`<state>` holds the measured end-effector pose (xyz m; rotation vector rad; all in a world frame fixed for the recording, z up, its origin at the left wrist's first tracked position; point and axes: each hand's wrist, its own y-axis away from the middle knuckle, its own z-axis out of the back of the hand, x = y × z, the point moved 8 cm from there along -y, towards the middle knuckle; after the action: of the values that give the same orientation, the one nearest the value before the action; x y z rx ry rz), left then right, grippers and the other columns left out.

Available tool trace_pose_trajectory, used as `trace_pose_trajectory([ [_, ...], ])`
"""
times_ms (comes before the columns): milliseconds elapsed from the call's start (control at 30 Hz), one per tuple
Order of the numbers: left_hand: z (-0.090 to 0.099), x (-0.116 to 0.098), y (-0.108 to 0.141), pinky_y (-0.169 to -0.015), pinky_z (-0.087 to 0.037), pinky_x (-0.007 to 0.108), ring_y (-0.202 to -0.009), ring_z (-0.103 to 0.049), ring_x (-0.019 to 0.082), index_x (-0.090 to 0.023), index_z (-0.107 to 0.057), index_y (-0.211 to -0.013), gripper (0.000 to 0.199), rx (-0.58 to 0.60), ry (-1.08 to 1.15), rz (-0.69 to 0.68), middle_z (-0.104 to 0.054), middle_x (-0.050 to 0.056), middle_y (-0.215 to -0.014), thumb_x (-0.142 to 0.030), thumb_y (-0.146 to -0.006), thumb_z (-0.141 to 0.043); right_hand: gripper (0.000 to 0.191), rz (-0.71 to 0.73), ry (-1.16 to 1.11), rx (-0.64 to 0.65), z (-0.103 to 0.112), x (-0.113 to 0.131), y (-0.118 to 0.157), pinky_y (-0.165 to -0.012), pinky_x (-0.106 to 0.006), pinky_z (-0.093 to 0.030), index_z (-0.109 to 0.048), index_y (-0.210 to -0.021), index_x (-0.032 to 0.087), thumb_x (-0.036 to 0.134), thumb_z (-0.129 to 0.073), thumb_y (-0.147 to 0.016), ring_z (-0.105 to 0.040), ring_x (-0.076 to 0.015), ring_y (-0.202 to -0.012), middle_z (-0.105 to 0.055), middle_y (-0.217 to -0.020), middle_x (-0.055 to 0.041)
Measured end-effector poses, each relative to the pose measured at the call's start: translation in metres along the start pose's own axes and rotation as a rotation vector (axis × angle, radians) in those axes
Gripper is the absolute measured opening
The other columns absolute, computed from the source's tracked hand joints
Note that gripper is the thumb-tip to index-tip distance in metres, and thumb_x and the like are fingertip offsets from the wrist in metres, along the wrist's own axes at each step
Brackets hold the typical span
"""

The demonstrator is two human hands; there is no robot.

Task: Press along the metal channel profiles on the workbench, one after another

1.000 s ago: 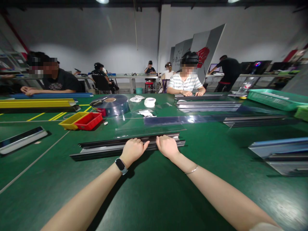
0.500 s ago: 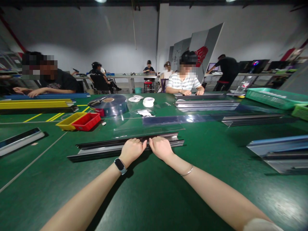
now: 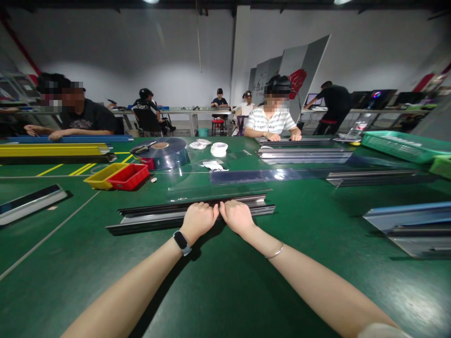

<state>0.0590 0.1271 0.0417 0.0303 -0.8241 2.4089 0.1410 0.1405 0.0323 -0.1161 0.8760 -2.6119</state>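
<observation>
A long dark channel-shaped profile (image 3: 150,219) with a pale inner face lies slightly slanted across the green table in front of me. My left hand (image 3: 199,219), with a dark-faced watch on the wrist, is closed over the profile right of its middle. Close beside it, my right hand (image 3: 237,217), wearing a thin bracelet, is closed over the same profile. The thumbs nearly meet. Both hands hide part of the profile and whatever is under the fingers. A clear strip (image 3: 218,191) lies just behind it.
Red (image 3: 128,177) and yellow (image 3: 102,177) bins stand at left, near a roll of clear film (image 3: 172,155) with scissors on top. More profiles (image 3: 419,218) lie at right, and a green basket (image 3: 398,146) behind them. Co-workers (image 3: 271,117) sit across the table.
The profile has slid a little to the right, its left end most visibly. My left hand has shifted right with it, closer to my right hand, which has barely moved.
</observation>
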Motion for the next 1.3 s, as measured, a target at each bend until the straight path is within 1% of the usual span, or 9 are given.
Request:
trace_pose_trajectory([
  [167,0.006,0.010,0.003,-0.055,-0.032,0.030,-0.054,-0.053,0.017,-0.013,-0.057,-0.055,0.042,-0.024,-0.017,0.063,-0.058,0.007,-0.055,-0.028,-0.087,-0.034,0.040,-0.020,0.010,-0.029,0.001,-0.007,0.001,-0.056,-0.026,-0.028,-0.055,-0.060,0.014,0.027,-0.030,-0.089,-0.051,-0.0131,-0.057,-0.057,-0.057,-0.0054],
  [367,0.011,0.024,0.006,-0.055,-0.031,0.031,-0.054,-0.053,0.017,-0.014,-0.058,-0.055,0.042,-0.036,-0.050,0.086,-0.059,0.007,-0.056,-0.029,-0.086,-0.035,0.040,-0.075,0.060,-0.052,0.006,-0.027,0.003,-0.055,-0.026,-0.025,-0.053,-0.057,0.015,0.026,-0.032,-0.088,-0.049,-0.0131,-0.053,-0.056,-0.055,-0.0050],
  [500,0.008,0.022,0.006,-0.056,-0.032,0.031,-0.054,-0.053,0.017,-0.013,-0.058,-0.054,0.044,-0.023,-0.047,0.069,-0.059,0.008,-0.056,-0.029,-0.087,-0.034,0.039,-0.086,0.073,-0.053,0.006,-0.031,0.005,-0.055,-0.026,-0.025,-0.054,-0.057,0.015,0.026,-0.032,-0.088,-0.049,-0.0133,-0.053,-0.056,-0.055,-0.0049],
  [667,0.004,0.020,0.006,-0.057,-0.032,0.031,-0.055,-0.053,0.018,-0.013,-0.059,-0.056,0.045,0.007,-0.051,0.077,-0.059,0.008,-0.057,-0.030,-0.088,-0.033,0.039,-0.088,0.077,-0.046,0.005,-0.030,0.005,-0.055,-0.027,-0.025,-0.054,-0.058,0.015,0.027,-0.031,-0.088,-0.049,-0.0138,-0.053,-0.056,-0.056,-0.0050],
  [833,0.003,0.019,0.007,-0.056,-0.032,0.030,-0.055,-0.053,0.017,-0.013,-0.059,-0.056,0.044,0.003,-0.049,0.058,-0.058,0.008,-0.057,-0.030,-0.088,-0.033,0.039,-0.098,0.074,-0.042,0.006,-0.030,0.006,-0.055,-0.027,-0.025,-0.054,-0.058,0.015,0.028,-0.032,-0.087,-0.049,-0.0140,-0.054,-0.056,-0.056,-0.0051],
  [967,0.001,0.016,0.008,-0.057,-0.033,0.030,-0.055,-0.053,0.016,-0.012,-0.059,-0.056,0.044,-0.009,-0.054,0.029,-0.058,0.008,-0.056,-0.028,-0.088,-0.033,0.039,-0.079,0.050,-0.026,0.005,-0.026,0.006,-0.057,-0.026,-0.026,-0.055,-0.059,0.015,0.028,-0.032,-0.088,-0.050,-0.0133,-0.055,-0.057,-0.057,-0.0051],
  [1100,0.000,0.009,0.005,-0.056,-0.033,0.030,-0.055,-0.052,0.016,-0.013,-0.058,-0.056,0.042,-0.025,-0.042,-0.006,-0.056,0.008,-0.054,-0.025,-0.088,-0.034,0.039,-0.044,0.013,-0.014,0.003,-0.012,0.003,-0.058,-0.025,-0.028,-0.056,-0.061,0.014,0.027,-0.031,-0.088,-0.051,-0.0126,-0.057,-0.059,-0.058,-0.0055],
  [1200,0.000,0.001,0.001,-0.057,-0.033,0.030,-0.055,-0.052,0.016,-0.013,-0.058,-0.059,0.038,-0.019,-0.025,-0.039,-0.056,0.006,-0.055,-0.022,-0.087,-0.033,0.039,-0.008,-0.003,-0.010,0.003,0.001,0.000,-0.057,-0.025,-0.028,-0.056,-0.061,0.014,0.026,-0.031,-0.088,-0.052,-0.0125,-0.057,-0.058,-0.058,-0.0054],
  [1300,0.001,-0.003,-0.001,-0.056,-0.033,0.030,-0.055,-0.051,0.016,-0.013,-0.058,-0.061,0.035,-0.019,-0.011,-0.054,-0.055,0.006,-0.055,-0.019,-0.087,-0.034,0.039,0.019,-0.002,-0.006,0.004,0.007,-0.001,-0.056,-0.025,-0.028,-0.056,-0.061,0.014,0.025,-0.031,-0.089,-0.052,-0.0120,-0.056,-0.058,-0.057,-0.0051],
])
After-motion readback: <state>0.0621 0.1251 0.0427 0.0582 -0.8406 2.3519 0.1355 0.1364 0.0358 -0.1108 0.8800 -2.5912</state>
